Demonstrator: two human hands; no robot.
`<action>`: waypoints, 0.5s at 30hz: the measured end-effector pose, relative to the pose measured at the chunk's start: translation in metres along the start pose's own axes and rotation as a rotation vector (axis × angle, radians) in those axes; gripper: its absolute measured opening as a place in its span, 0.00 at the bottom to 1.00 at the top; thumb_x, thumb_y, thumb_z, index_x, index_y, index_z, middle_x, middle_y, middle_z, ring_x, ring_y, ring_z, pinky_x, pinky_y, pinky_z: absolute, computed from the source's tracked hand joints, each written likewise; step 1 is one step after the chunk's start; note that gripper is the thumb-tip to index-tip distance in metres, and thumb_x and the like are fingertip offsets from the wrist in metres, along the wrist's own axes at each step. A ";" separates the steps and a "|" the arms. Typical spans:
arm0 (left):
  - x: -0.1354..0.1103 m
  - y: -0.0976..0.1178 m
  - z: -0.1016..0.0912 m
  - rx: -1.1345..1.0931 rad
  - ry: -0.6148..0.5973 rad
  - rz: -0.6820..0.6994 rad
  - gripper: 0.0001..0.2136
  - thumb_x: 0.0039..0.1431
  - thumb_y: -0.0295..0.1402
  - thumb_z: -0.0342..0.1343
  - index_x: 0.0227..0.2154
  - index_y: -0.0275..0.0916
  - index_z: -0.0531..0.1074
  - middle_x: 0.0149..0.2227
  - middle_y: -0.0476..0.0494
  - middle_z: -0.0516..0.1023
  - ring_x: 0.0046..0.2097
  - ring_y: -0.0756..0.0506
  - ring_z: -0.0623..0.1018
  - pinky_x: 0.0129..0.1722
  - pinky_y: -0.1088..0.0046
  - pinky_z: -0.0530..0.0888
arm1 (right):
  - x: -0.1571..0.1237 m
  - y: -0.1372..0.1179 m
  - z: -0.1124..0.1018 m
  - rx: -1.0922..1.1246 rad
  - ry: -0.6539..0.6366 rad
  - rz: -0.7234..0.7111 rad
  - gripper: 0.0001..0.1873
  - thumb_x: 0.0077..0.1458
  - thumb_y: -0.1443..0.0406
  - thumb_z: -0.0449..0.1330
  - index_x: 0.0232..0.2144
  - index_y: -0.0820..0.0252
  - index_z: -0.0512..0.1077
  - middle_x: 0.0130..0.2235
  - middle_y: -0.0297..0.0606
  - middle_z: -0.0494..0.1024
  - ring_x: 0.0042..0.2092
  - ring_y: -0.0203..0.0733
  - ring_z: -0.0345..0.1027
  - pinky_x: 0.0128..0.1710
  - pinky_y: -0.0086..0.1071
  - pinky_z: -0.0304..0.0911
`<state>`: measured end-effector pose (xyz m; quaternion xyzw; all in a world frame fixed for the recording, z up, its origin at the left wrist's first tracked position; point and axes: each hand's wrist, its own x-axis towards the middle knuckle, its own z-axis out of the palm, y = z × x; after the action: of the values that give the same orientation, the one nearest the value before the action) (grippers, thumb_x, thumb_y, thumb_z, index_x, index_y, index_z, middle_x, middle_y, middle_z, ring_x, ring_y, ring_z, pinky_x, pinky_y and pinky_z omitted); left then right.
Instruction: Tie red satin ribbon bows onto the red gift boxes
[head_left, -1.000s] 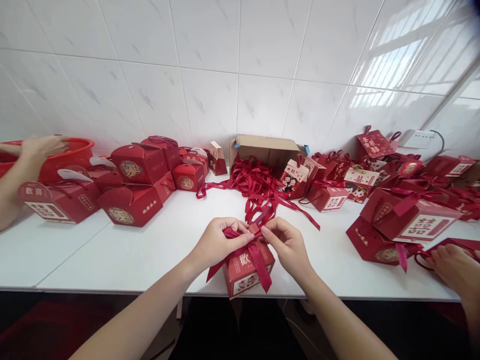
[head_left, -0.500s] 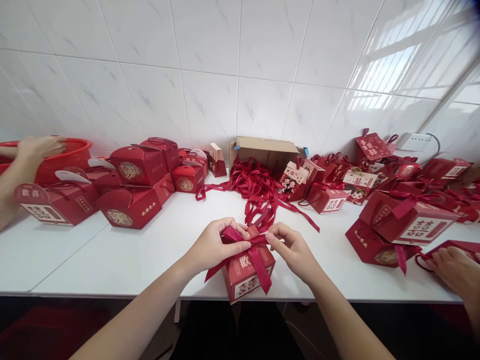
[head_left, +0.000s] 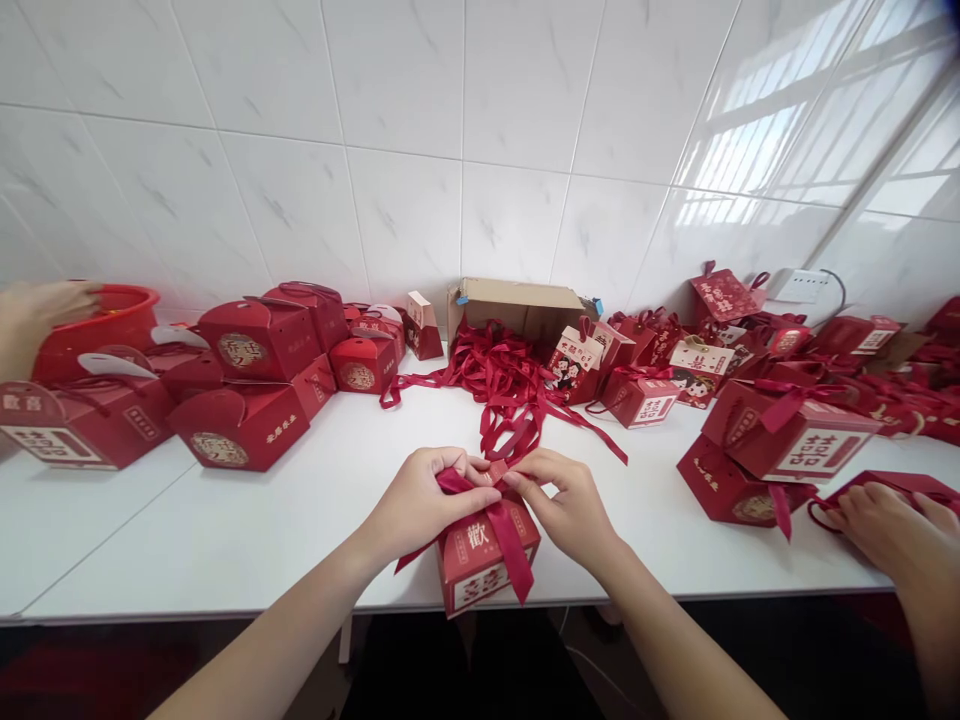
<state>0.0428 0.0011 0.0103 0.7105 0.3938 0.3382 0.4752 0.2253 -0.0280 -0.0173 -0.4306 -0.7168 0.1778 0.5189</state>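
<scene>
A small red gift box [head_left: 480, 555] with gold and white characters sits at the table's front edge, slightly turned. Across its top runs a dark red ribbon [head_left: 511, 550], one tail hanging over the front and another out to the left. My left hand [head_left: 442, 495] pinches the ribbon between thumb and fingers at the top of the box. My right hand [head_left: 559, 495] is closed at the ribbon's knot, thumb and forefinger together; the bit of ribbon in them is mostly hidden. Behind the hands, loose ribbons [head_left: 502, 370] spill from a cardboard box [head_left: 525, 293].
Stacked red boxes [head_left: 259, 335] stand left, beside a red basin [head_left: 97, 335] with another person's blurred hand [head_left: 52, 305] over it. More gift boxes [head_left: 810, 430] are piled right, near another person's hand [head_left: 885, 525] on a red box. A power strip [head_left: 801, 285] lies by the tiled wall.
My right hand has moved left and inward, from the bow's right loop to the knot. My left hand keeps its pinch. The view has shifted slightly; the hand over the basin has moved.
</scene>
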 end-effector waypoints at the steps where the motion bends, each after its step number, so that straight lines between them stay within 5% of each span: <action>1: 0.000 0.000 0.000 -0.005 0.005 0.004 0.13 0.47 0.36 0.63 0.18 0.39 0.65 0.39 0.41 0.81 0.44 0.39 0.79 0.45 0.64 0.73 | -0.001 0.000 0.001 0.002 0.032 0.008 0.08 0.57 0.67 0.59 0.28 0.60 0.77 0.28 0.38 0.77 0.30 0.37 0.70 0.31 0.28 0.64; 15: -0.003 -0.005 0.011 0.042 0.049 0.053 0.11 0.50 0.36 0.61 0.19 0.37 0.70 0.43 0.39 0.80 0.44 0.40 0.79 0.43 0.67 0.73 | -0.010 0.000 0.007 0.005 0.223 0.130 0.11 0.55 0.64 0.60 0.22 0.59 0.75 0.23 0.35 0.74 0.26 0.36 0.67 0.27 0.29 0.62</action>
<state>0.0495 -0.0044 0.0015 0.7218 0.3935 0.3596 0.4413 0.2199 -0.0345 -0.0262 -0.4920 -0.6248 0.1638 0.5837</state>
